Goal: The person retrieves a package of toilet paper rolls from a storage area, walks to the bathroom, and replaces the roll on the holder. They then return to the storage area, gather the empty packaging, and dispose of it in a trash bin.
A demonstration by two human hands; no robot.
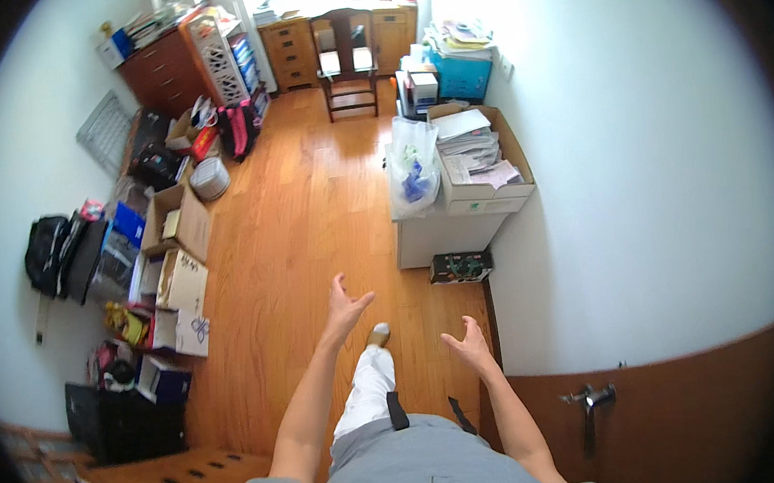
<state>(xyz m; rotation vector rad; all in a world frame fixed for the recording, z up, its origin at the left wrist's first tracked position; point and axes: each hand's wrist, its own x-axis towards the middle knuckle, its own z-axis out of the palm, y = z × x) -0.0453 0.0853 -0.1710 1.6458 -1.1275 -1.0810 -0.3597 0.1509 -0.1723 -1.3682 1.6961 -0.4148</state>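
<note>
Both of my hands are held out in front of me over the wooden floor, apart from each other. My left hand has its thumb and fingers spread and holds nothing. To its right, my right hand also has thumb and fingers apart, with nothing between them. The thing nearest my right hand is a dark patterned box on the floor, beside a low white cabinet. One foot in a slipper is forward between my hands.
Cardboard boxes, bags and a round tin line the left wall. A dark wooden chair stands at a desk ahead. On the cabinet are a plastic bag and a box of papers. A door handle is at lower right.
</note>
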